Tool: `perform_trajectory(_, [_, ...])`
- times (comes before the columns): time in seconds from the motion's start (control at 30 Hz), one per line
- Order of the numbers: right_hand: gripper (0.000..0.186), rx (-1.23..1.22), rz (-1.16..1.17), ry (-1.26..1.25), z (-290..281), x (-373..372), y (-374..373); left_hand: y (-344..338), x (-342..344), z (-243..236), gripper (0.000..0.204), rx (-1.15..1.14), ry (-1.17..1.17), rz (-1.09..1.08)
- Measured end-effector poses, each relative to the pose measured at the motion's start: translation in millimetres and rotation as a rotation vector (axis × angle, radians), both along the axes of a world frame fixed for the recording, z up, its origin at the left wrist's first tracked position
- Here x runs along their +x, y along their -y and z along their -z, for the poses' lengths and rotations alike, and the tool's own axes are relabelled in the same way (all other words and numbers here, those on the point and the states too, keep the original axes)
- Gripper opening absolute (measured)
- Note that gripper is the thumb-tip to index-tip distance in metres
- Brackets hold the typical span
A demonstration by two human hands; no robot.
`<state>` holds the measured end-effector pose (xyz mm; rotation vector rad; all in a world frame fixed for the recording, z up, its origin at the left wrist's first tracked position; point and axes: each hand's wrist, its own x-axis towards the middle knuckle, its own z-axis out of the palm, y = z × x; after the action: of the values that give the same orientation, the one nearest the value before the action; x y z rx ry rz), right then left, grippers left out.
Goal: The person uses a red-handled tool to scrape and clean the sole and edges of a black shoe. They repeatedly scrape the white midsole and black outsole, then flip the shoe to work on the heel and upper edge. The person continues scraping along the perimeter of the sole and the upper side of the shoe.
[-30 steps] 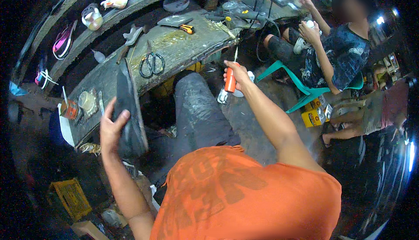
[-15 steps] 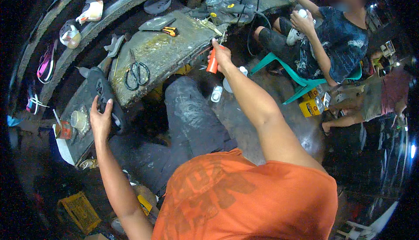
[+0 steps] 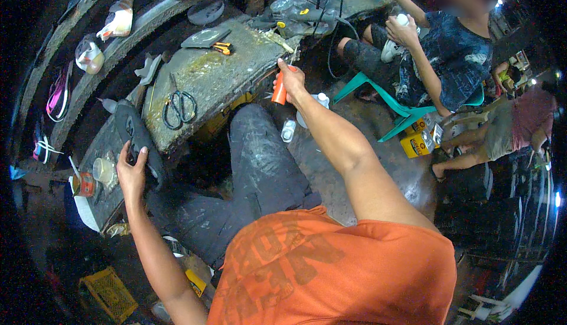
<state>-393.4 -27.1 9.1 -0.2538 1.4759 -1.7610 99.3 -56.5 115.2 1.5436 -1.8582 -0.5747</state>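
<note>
My right hand point(image 3: 293, 82) is wrapped round an orange cylinder point(image 3: 279, 92), close to the front edge of the worn workbench point(image 3: 207, 83). What kind of tool it is, the frame does not show. Over on the left, my left hand point(image 3: 131, 174) has its thumb and fingers apart at the near end of a dark shoe sole point(image 3: 131, 123); whether they touch it, I cannot tell. The sole lies on a lower side board. Black-handled scissors point(image 3: 179, 109) and an orange-and-black cutter point(image 3: 222, 48) rest on the bench.
A clear cup point(image 3: 103, 170) and an orange can point(image 3: 84, 184) stand by the sole. Shoes point(image 3: 120, 18) line the curved shelf. To the right, another person point(image 3: 443, 59) sits on a green chair point(image 3: 384, 109), holding something white. White bottles point(image 3: 288, 130) stand below my right arm.
My left hand has shifted down along the sole, toward its near end. The right hand keeps its grip on the orange cylinder, and the whole view has moved slightly.
</note>
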Motion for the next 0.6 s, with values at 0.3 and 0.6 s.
perform_trajectory(0.3, [0.043,-0.033,-0.015,0.038,1.2,2.2,-3.5,-3.7,0.3,-6.0,0.063,0.067,0.007,0.0])
perform_trajectory(0.6, [0.041,-0.06,-0.011,0.057,2.7,7.4,-7.7,-7.1,-1.3,-8.9,0.065,0.109,-0.034,0.004])
